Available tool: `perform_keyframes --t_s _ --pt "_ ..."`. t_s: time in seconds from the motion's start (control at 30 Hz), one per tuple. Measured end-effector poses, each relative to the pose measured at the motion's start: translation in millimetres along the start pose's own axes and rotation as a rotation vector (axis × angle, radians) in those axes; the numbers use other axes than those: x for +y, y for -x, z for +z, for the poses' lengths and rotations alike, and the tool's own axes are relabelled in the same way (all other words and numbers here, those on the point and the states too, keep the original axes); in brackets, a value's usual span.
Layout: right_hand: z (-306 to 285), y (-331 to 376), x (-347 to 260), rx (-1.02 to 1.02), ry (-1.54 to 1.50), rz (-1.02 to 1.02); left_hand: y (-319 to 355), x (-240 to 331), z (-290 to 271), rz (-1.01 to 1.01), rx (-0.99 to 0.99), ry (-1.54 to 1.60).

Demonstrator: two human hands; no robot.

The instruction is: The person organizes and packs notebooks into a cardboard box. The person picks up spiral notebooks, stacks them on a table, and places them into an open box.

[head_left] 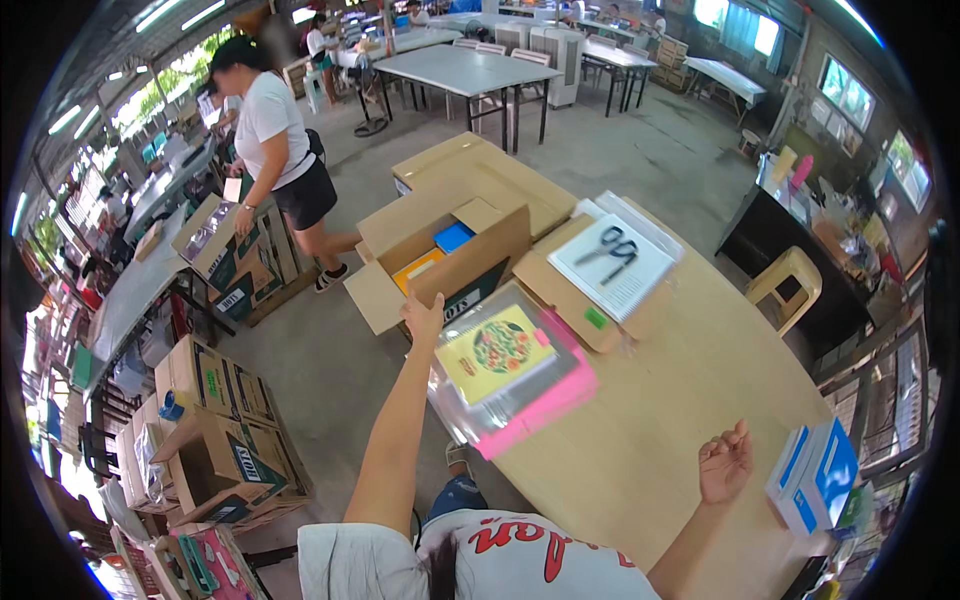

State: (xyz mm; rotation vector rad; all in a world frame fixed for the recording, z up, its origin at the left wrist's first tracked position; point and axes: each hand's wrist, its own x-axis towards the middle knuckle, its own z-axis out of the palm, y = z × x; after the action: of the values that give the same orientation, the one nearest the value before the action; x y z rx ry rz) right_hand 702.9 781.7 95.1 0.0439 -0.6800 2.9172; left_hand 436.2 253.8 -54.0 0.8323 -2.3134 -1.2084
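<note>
My left hand point(423, 318) reaches out to the near corner of an open cardboard box point(487, 262), its fingers closed over the edge. Inside the box lie a blue item point(453, 237) and a yellow-orange item point(417, 270). Just right of that hand, a yellow booklet with a round printed picture point(495, 355) rests in clear plastic on pink sheets point(545, 405). Over the right part of the table hovers my right hand point(725, 463), empty, fingers loosely curled and apart. Nearest to it is a stack of blue-and-white boxes or books point(815, 478).
Black-handled scissors point(610, 252) lie on white papers over a flattened carton. The tan table point(690, 370) runs toward me. Stacked cartons point(225, 440) stand on the floor at left. A person in a white shirt point(270, 120) handles another box. A plastic chair point(787, 285) stands right.
</note>
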Motion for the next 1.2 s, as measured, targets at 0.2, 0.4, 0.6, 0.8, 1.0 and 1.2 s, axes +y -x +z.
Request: perform_keyframes --t_s 0.2,0.4,0.6,0.8,1.0,1.2 --pt "58 -60 107 0.113 0.061 0.074 -108 -52 22 0.047 -0.031 -0.221" --pt "115 -138 207 0.058 0.302 0.001 -137 -93 40 0.111 -0.573 0.053" --pt "159 -281 445 -0.139 0.75 0.5 -136 -106 39 0.397 -0.903 -0.358" --pt "40 -391 642 0.315 0.907 0.618 -246 -119 114 -0.084 -1.202 -0.08" --pt "-32 -409 685 0.392 1.667 0.56 -303 -137 242 -0.616 -0.796 0.368" --pt "-22 -433 680 0.583 1.37 0.735 -328 -114 312 -0.838 -0.682 0.791"
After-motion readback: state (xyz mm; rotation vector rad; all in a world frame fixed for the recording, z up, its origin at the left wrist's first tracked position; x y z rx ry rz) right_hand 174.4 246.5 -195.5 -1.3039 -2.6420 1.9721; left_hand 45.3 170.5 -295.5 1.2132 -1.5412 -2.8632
